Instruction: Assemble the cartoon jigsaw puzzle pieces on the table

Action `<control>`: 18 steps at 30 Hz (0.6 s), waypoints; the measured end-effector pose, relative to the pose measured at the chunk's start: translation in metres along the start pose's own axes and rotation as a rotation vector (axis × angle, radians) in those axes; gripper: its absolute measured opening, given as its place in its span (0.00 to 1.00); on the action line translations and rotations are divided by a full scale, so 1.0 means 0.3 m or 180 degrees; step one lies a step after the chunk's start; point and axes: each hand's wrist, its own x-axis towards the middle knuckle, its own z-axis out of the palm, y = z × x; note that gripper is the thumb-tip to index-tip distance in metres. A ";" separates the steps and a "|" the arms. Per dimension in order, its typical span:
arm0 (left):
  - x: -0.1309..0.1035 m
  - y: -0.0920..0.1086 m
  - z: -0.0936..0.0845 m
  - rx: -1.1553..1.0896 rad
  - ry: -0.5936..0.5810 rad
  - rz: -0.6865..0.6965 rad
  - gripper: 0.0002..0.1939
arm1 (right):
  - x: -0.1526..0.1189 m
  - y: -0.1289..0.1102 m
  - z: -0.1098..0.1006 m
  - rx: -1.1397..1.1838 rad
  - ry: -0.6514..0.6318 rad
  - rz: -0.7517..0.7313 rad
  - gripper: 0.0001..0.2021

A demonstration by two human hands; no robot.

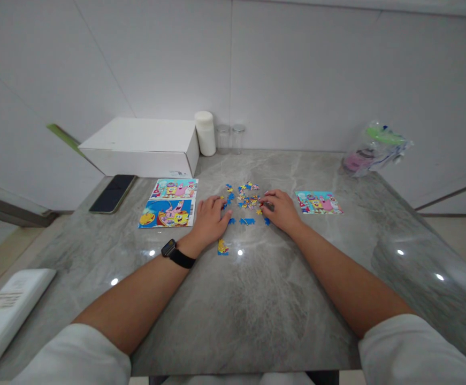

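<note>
A small heap of loose jigsaw puzzle pieces point(249, 201) lies mid-table, between my two hands. My left hand point(209, 218) rests on the table left of it, thumb apart from the bent fingers, fingertips touching blue pieces. My right hand point(281, 210) is at the heap's right edge, fingers curled in and closed on a puzzle piece that they mostly hide. Below the heap lies a joined blue strip point(247, 221). A joined yellow-and-blue section point(222, 247) sits nearer to me, below my left hand.
Cartoon picture sheets point(168, 206) lie left and a picture card point(319, 203) right. Behind are a white box point(140, 144), a white bottle point(205, 133) and two clear glasses point(238, 140). A phone point(113, 193), a white device point(12, 315) and a plastic bag point(371, 149) lie towards the edges.
</note>
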 end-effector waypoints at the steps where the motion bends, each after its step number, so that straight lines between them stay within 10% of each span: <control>1: 0.000 0.000 0.000 0.0001 0.0004 -0.0006 0.20 | 0.000 -0.001 0.000 0.0006 0.0001 0.0010 0.10; 18: 0.000 0.000 0.002 -0.0022 -0.0035 -0.0019 0.19 | 0.003 -0.002 -0.023 -0.0232 0.0020 0.0140 0.09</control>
